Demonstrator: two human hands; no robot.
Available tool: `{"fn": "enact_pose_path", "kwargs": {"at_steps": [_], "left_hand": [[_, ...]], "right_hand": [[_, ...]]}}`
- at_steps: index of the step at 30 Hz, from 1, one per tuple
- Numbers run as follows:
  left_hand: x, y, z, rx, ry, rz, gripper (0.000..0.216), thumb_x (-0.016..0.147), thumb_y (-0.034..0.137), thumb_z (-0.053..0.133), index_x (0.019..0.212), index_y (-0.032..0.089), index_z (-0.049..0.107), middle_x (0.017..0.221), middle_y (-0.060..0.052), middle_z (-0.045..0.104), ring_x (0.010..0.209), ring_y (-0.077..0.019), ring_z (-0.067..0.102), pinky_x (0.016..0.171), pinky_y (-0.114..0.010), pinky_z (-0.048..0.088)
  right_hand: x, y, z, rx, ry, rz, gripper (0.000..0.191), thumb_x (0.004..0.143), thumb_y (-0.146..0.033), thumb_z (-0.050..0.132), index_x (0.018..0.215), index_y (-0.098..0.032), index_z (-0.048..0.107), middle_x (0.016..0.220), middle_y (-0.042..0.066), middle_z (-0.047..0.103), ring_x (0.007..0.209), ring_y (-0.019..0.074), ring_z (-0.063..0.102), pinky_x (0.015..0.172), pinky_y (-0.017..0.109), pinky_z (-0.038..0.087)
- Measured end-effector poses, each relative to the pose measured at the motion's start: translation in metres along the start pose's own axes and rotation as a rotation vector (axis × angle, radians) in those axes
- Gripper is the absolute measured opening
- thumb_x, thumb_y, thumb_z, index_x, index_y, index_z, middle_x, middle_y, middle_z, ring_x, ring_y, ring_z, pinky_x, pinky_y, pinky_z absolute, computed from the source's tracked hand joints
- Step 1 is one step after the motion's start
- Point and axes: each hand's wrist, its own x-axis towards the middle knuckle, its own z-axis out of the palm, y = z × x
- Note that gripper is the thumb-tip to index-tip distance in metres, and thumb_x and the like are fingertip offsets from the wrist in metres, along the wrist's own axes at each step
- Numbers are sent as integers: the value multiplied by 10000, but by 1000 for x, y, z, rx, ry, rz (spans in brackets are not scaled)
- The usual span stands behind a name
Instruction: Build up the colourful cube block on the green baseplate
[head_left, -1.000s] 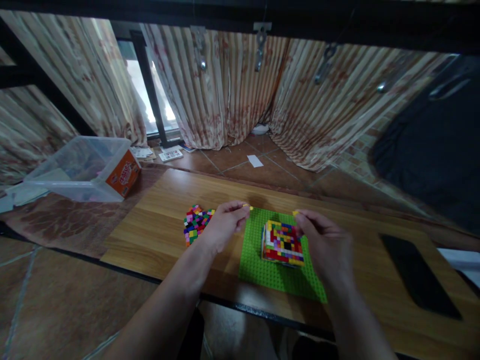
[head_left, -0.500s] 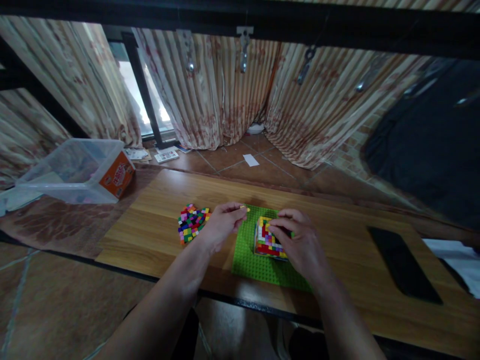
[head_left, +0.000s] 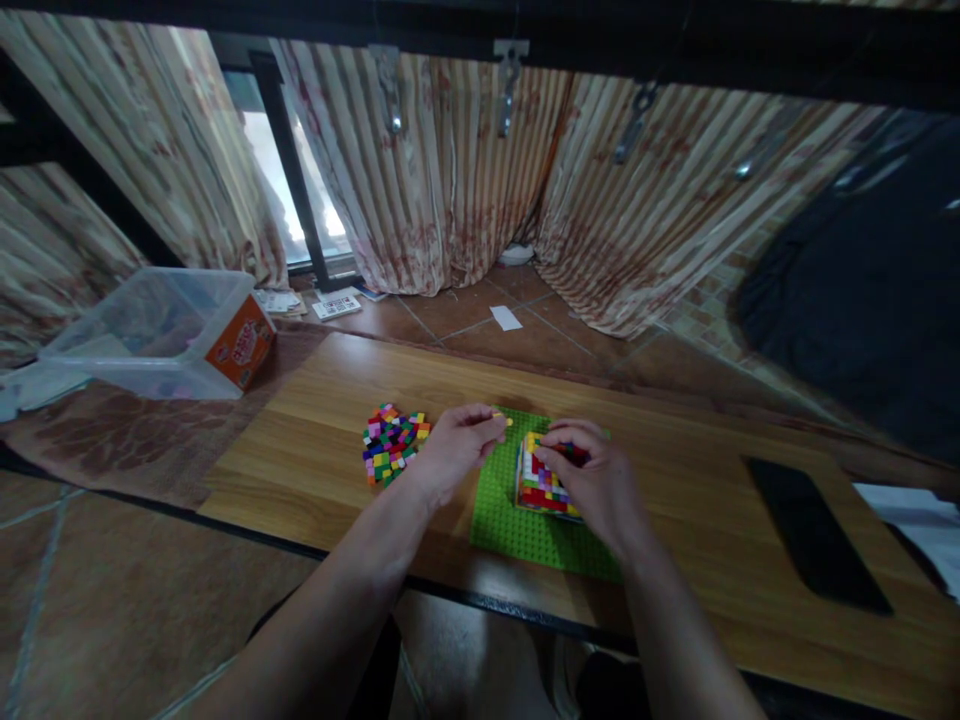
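- While my left hand pinches a yellow piece, the brick block sits to its right.
- My right hand partly covers the block; whether it pinches anything, I cannot tell.

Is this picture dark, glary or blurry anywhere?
Head view: dim overall, the window washed-out white; same view, a pale sheen near the close edge of the table, and the yellow bit in the left hand too soft for detail.
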Motion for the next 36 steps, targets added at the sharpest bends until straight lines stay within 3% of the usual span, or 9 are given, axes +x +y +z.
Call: {"fn": "enact_pose_path", "kwargs": {"at_steps": [6,11,18,24,29,36], "left_hand": [[-1,-2,4,-8,-16,-2,270,634,331,778,680,131,602,571,30,519,464,-39,363,446,-203,199],[-2,-4,8,2,-5,-37,252,643,318,767,678,135,597,579,28,531,471,-40,372,462,-193,226],[1,-6,8,-16,-13,-51,151,716,262,700,709,133,623,607,11,565,468,-43,397,453,-192,220],[1,-9,15,-69,-107,2,238,684,325,755,793,122,695,620,11,581,467,-35,386,451,-200,199],[1,-14,24,-136,-159,33,325,648,357,799,866,126,724,600,30,567,479,-37,369,462,-208,215],[2,-15,28,-115,-183,85,277,680,358,785,777,126,668,577,51,526,467,-31,358,466,-212,221]], "right_hand": [[1,-1,-1,78,-69,130,158,733,-369,691,782,-219,705,843,37,702,781,203,628,761,359,482],[2,-2,-1,68,-88,155,153,729,-357,691,798,-221,702,814,27,701,777,206,625,755,358,480],[-2,1,-2,36,-19,40,163,785,-362,675,882,-237,712,986,47,695,947,224,625,880,399,460],[-4,-12,-5,1,72,-116,159,830,-383,654,891,-257,729,1028,48,684,997,217,613,908,396,450],[-5,-17,-4,63,101,-81,148,830,-380,660,805,-250,726,952,35,679,925,201,617,851,376,460],[-7,-20,-10,225,94,-34,114,822,-328,658,788,-248,731,907,22,673,892,183,623,803,331,486]]}}
